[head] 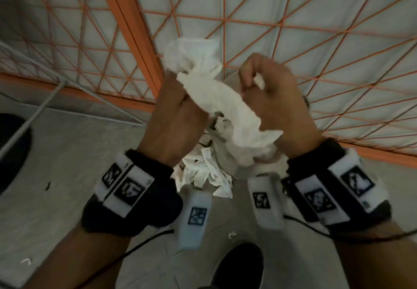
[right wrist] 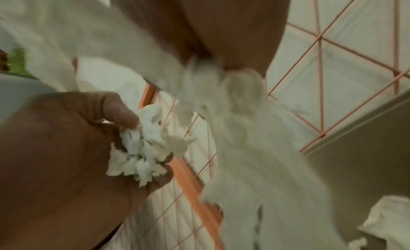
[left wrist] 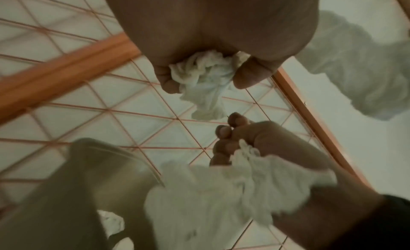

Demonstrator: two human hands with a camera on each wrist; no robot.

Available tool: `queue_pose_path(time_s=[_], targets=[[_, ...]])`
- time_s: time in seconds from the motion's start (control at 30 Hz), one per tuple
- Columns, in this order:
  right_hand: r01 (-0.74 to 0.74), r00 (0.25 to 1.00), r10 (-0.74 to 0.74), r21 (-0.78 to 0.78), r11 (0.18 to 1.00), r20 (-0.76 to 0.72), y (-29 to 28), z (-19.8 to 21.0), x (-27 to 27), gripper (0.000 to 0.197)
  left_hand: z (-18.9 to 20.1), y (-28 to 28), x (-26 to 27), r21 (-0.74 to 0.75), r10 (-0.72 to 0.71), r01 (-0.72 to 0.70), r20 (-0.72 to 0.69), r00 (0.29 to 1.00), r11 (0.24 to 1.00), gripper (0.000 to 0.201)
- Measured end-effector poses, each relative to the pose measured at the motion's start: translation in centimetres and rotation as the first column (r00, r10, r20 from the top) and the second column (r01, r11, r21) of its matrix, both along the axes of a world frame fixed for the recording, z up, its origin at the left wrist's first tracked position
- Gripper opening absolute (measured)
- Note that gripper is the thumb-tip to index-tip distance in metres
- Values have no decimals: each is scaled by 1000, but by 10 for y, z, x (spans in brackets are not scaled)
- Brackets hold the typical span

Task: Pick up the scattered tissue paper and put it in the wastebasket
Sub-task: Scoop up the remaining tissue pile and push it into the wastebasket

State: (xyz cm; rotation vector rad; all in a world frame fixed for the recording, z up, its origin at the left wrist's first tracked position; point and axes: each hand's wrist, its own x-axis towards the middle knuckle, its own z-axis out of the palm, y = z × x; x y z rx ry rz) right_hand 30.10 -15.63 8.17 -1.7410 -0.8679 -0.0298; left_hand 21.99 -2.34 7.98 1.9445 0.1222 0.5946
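- Both wrists, closest to the head camera, carry black wrist straps (head: 133, 196) with white blocks printed with black-and-white square marker patterns; no brand or readable writing shows on them.
- Just beyond them, the left hand (head: 173, 122) is clenched around one end of a long twisted tissue paper (head: 228, 108), whose upper end bunches out past the fingers.
- From the left wrist view, the fingers (left wrist: 168, 81) and thumb curl tight on a crumpled wad of that tissue.
- Opposite, the right hand (head: 275, 99) grasps the tissue's other end, fingers curled in and thumb pinched; the lower end hangs out near the wrist.
- Between the two fists the tissue runs diagonally, held in the air above the floor.
- Below the hands, more crumpled tissue (head: 207, 176) lies in a pile; whether it sits on the floor or inside a container cannot be told.
- Small white scraps (head: 232, 234) lie on the grey floor (head: 56, 164) near a dark shoe (head: 239, 264).
- Behind, an orange wire-grid panel (head: 140, 29) stands against white sheeting.
- Thin black cables (head: 140, 243) trail from the straps.
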Motion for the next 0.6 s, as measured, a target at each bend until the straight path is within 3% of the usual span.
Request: queue_pose_path(time_s=[0.03, 0.07, 0.17, 0.23, 0.3, 0.4, 0.47, 0.53, 0.6], targets=[[75, 995, -72, 52, 996, -66, 0, 8, 13, 35, 5, -4, 16, 49, -31, 32, -13, 999, 998, 12], [146, 985, -136, 84, 986, -110, 1, 9, 25, 34, 1, -5, 30, 99, -23, 26, -39, 999, 995, 14], [226, 913, -168, 118, 967, -372, 5, -6, 63, 19, -22, -13, 73, 296, 20, 27, -156, 987, 955, 41], [177, 852, -156, -5, 984, -500, 3, -29, 74, 8, -41, -13, 83, 445, 35, 148, -379, 925, 883, 52], [73, 844, -168, -200, 977, -510, -3, -43, 79, 9, -52, -6, 85, 560, 54, 342, -573, 818, 755, 64], [14, 870, -202, -388, 922, -449, -15, -42, 74, 19, -35, -2, 76, 527, -45, 516, -669, 742, 675, 67], [39, 897, -219, -424, 905, -384, -21, -33, 68, 20, -16, 1, 60, 488, -139, 516, -617, 774, 704, 57], [55, 913, -205, -392, 918, -352, -22, -18, 57, 20, -7, 13, 42, 456, -130, 359, -459, 879, 815, 53], [81, 928, -193, -331, 940, -320, -21, -1, 39, 25, -10, 33, 17, 323, -59, 159, -299, 953, 933, 47]])
